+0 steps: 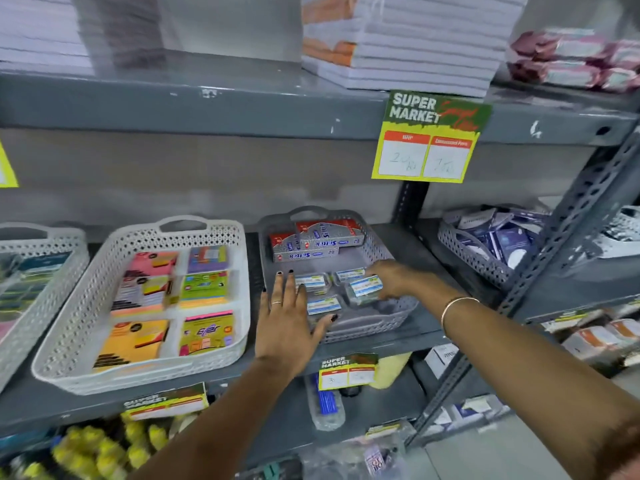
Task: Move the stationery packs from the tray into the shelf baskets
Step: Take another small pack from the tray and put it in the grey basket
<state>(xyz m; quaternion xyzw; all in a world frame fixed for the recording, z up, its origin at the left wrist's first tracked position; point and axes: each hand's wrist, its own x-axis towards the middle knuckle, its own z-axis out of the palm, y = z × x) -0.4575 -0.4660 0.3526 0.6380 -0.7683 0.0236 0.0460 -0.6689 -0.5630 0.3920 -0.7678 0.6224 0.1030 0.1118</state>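
Observation:
A grey perforated basket (374, 327) stands on the middle shelf. At its back lie red-and-silver boxes (317, 240); at its front lie several small clear packs with white-blue labels (323, 305). My right hand (398, 278) reaches in from the right and grips one such small pack (365, 288) just above the basket floor. My left hand (289, 317) lies flat with fingers spread over the basket's left front corner, its fingertips touching another pack (311, 281). No tray is in view.
A white basket (65, 327) of colourful sticky-note packs (204, 287) sits left of the grey one. Another grey basket (467, 249) with dark blue packets is at the right, behind a slanted steel upright (568, 233). A price tag (431, 136) hangs from the upper shelf.

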